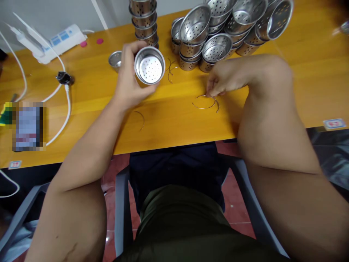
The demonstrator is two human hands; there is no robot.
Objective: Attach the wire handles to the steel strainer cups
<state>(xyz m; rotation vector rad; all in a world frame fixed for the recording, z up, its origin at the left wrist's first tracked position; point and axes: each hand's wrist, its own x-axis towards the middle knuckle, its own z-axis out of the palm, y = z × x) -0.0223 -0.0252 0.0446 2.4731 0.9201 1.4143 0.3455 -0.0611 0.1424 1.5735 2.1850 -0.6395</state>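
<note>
My left hand [128, 78] is wrapped round a perforated metal cup [150, 67], its open mouth tilted toward me so the holes in its base show. Over the table to the right, my right hand [222, 78] has its fingertips pinched at a thin curved wire [203, 108]. Another bit of wire touches or crosses that one at its right end. Several more curved wires [171, 69] lie just right of the cup, and a single wire [141, 118] rests nearer the front edge.
Stacked perforated cups [191, 47] crowd the back right, some leaning. A tall cup stack [144, 22] stands behind my left hand, near a small metal cup [115, 60]. On the left are a power strip [60, 42], white cables and a phone [28, 127].
</note>
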